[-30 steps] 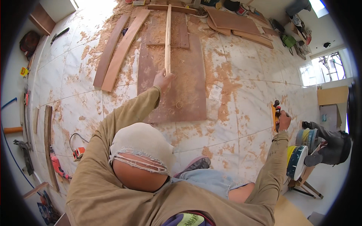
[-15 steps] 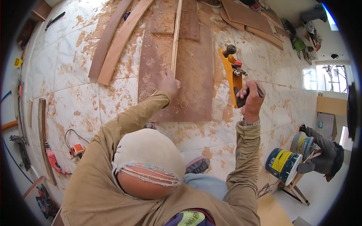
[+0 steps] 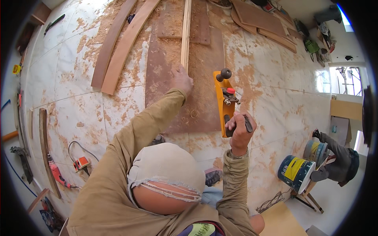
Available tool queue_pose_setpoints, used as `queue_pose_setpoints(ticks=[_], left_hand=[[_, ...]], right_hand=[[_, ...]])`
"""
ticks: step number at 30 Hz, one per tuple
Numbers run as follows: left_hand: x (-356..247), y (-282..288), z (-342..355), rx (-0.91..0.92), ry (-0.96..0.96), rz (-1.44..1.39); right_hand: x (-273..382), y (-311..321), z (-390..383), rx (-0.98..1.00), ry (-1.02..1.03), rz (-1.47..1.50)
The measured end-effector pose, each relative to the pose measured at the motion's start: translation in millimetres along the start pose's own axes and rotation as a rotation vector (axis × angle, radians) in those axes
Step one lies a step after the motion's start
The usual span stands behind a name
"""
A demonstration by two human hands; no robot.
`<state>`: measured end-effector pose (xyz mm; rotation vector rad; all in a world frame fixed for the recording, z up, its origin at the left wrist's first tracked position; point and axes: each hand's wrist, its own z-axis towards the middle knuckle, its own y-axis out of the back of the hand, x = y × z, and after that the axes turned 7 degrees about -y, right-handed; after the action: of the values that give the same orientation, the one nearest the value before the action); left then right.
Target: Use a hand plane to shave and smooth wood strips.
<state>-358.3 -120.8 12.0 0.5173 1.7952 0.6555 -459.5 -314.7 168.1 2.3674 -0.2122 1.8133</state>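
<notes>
My right hand (image 3: 241, 131) is closed round the dark rear handle of a yellow hand plane (image 3: 219, 94). The plane has a round dark front knob and a red part in its middle. It is held over the right edge of a flat brown board (image 3: 165, 118) on the floor. Closed on the near end of a long, narrow wooden strip (image 3: 186, 39) is my left hand (image 3: 182, 80). The strip runs away from me over the brown board and a smaller board (image 3: 201, 27) on top of it. Wood shavings cover much of both boards.
Two long planks (image 3: 118, 51) lie left of the boards. Boards are stacked (image 3: 260, 19) at the far right. A red power tool (image 3: 57, 171) and an orange corded tool (image 3: 81, 163) lie at the left. Another person (image 3: 340, 157) is near buckets (image 3: 295, 171) at the right.
My right hand has brought the hand plane left and nearer to me. My left hand has shifted slightly right with the strip's near end, and the strip shows a wider face.
</notes>
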Motion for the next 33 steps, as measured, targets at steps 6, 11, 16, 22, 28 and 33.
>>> queue_pose_setpoints(ticks=[6,11,16,22,28,33], left_hand=[[4.4,-1.0,-32.8,0.131,0.117,-0.015],[7.7,-2.9,-6.0,-0.052,-0.03,0.0],[23.1,-11.4,-11.7,-0.002,-0.008,-0.025],[37.3,-14.3,-49.2,0.057,-0.073,-0.084],[41.1,-12.9,-83.4,-0.021,-0.136,-0.097],[63.0,33.8,-39.0,-0.254,-0.139,-0.327]], right_hand=[[-1.4,-0.4,-0.5,-0.036,0.018,0.089],[-5.9,-6.5,-1.2,-0.027,0.022,0.114],[-2.4,-18.3,-3.3,0.004,0.044,0.142],[-18.2,-21.6,10.4,0.041,0.098,0.073],[-74.6,-56.3,115.1,-0.02,0.239,-0.22],[-93.6,-89.0,206.2,-0.065,0.483,-0.589]])
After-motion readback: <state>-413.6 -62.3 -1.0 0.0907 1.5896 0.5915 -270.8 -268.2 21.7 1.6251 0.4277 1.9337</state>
